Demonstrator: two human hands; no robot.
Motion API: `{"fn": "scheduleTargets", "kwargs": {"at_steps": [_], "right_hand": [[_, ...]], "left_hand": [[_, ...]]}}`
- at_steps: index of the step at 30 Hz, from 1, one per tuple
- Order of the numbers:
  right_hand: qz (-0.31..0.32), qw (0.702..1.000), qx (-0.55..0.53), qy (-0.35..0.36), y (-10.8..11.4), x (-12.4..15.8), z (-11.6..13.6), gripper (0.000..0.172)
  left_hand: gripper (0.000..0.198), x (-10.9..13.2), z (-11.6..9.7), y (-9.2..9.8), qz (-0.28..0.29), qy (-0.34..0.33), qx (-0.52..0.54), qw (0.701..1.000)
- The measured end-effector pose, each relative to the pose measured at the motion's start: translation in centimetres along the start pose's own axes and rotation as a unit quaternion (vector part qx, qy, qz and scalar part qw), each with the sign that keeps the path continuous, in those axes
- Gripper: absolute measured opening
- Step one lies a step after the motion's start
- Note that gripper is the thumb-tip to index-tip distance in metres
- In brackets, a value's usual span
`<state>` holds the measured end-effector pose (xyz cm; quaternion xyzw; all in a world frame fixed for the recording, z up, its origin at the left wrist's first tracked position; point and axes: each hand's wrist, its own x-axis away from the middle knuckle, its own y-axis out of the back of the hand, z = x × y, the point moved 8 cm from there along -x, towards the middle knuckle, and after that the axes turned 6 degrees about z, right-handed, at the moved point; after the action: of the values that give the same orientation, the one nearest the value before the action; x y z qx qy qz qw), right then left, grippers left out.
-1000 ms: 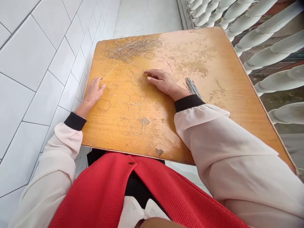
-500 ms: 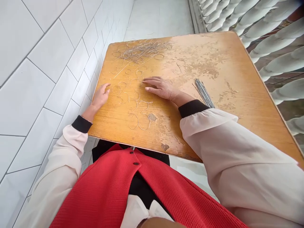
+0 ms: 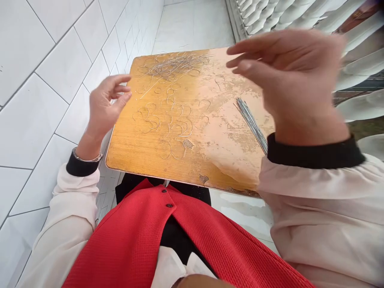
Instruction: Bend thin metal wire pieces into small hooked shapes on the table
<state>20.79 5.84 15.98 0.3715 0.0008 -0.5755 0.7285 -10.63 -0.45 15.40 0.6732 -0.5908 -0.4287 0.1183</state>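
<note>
Both hands are raised off the wooden table (image 3: 144,156). My left hand (image 3: 106,100) hovers by the table's left edge, fingers curved and apart from the thumb, with nothing in it. My right hand (image 3: 297,76) is up over the table's right side, nearer the camera and slightly blurred, its fingers and thumb apart and holding nothing visible. Thin curved wire pieces (image 3: 181,128) lie scattered on the middle of the table. A tangled pile of wires (image 3: 177,66) sits at the far left. Below my right hand rests a bundle of straight grey wires (image 3: 252,124), its near end hidden by the sleeve.
A white tiled wall (image 3: 39,108) runs close along the left. White balusters (image 3: 270,16) stand on the right, partly behind my right hand. Flaked, worn patches (image 3: 204,178) mark the tabletop.
Both hands have lifted away from the tabletop, my right hand up and to the right, my left hand up and slightly left. The curved wires in the middle are arranged differently.
</note>
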Motion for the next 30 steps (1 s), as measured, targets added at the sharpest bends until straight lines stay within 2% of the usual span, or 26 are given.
{"fn": "scheduleTargets", "kwargs": {"at_steps": [1,2,3,5,6,10,14,18,23,27,30], "right_hand": [[-0.017,1.000,0.003,-0.007,0.7,0.6,0.9,0.032],[-0.012,1.000,-0.008,-0.006,0.6,1.1,1.4,0.030],[0.018,0.999,-0.026,-0.007,-0.3,1.6,1.4,0.027],[0.084,0.996,-0.037,-0.017,-3.3,2.6,0.1,0.020],[0.120,0.993,-0.007,-0.013,-5.1,3.2,-0.8,0.021],[0.217,0.973,0.060,0.057,-11.5,5.4,-2.9,0.028],[0.282,0.943,0.092,0.153,-15.1,7.6,-2.3,0.033],[0.325,0.911,0.128,0.221,-16.4,9.4,-1.0,0.041],[0.371,0.883,0.135,0.256,-17.3,11.2,-0.4,0.044],[0.373,0.881,0.152,0.248,-17.6,11.4,-1.2,0.040],[0.365,0.887,0.161,0.235,-17.5,11.0,-2.0,0.039]], "left_hand": [[0.021,0.0,-0.9,0.9,-0.024,-0.020,0.020,0.999],[0.018,0.0,-1.3,1.0,-0.024,-0.036,0.036,0.998],[0.018,-0.2,-0.8,0.4,-0.008,-0.034,0.045,0.998],[0.018,-0.5,1.8,-1.9,0.031,0.012,0.027,0.999],[0.019,-0.7,3.4,-3.5,0.063,0.032,0.012,0.997],[0.023,-2.0,9.0,-8.5,0.109,0.079,-0.024,0.991],[0.020,-4.2,11.5,-10.6,0.090,0.099,-0.072,0.988],[0.025,-6.0,12.1,-12.3,0.083,0.090,-0.094,0.988],[0.031,-6.6,13.1,-14.2,0.077,0.104,-0.089,0.988],[0.031,-6.3,13.3,-14.8,0.075,0.101,-0.086,0.988],[0.027,-6.1,12.4,-15.0,0.097,0.098,-0.119,0.983]]}}
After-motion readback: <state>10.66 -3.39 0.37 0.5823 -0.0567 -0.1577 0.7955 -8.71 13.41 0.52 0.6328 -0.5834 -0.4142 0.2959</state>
